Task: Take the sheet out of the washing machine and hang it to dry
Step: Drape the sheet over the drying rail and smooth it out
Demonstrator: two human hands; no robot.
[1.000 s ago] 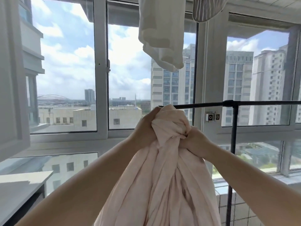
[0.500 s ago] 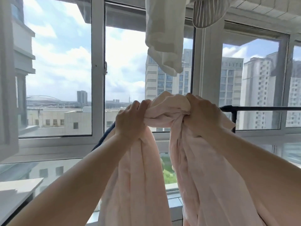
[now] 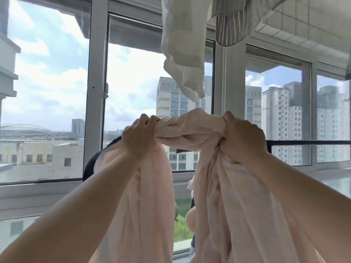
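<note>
Pale pink, soft and heavily creased, the bunched cotton-like sheet [image 3: 190, 130] stretches as a twisted rope between two raised bare hands. The left hand [image 3: 139, 135] has its fingers curled tightly round one gathered end, knuckles up, and the right hand [image 3: 244, 137] clenches the other end in the same way, so both hold the sheet firmly in closed fists. Between the fists the fabric forms a thick, wrinkled, slightly arched roll; below each fist it falls in long loose folds, one hanging mass under the left forearm and a wider one under the right, with a gap between them showing green ground far below.

The roll lies at the height of a thin black metal drying rail [image 3: 311, 142], which runs level to the right from behind the right hand; whether the sheet already rests on the rail cannot be told, since the cloth hides it there. A dark navy fabric edge [image 3: 91, 164] shows just behind the left hanging mass.

Above, a white lightweight garment [image 3: 182, 54] hangs down with a limp, rounded hem, and beside it a grey garment with fine white stripes [image 3: 229, 25]. Behind everything stand grey metal window frames [image 3: 96, 82] with large glass panes, showing pale tower blocks [image 3: 281, 120] and cloudy blue sky.
</note>
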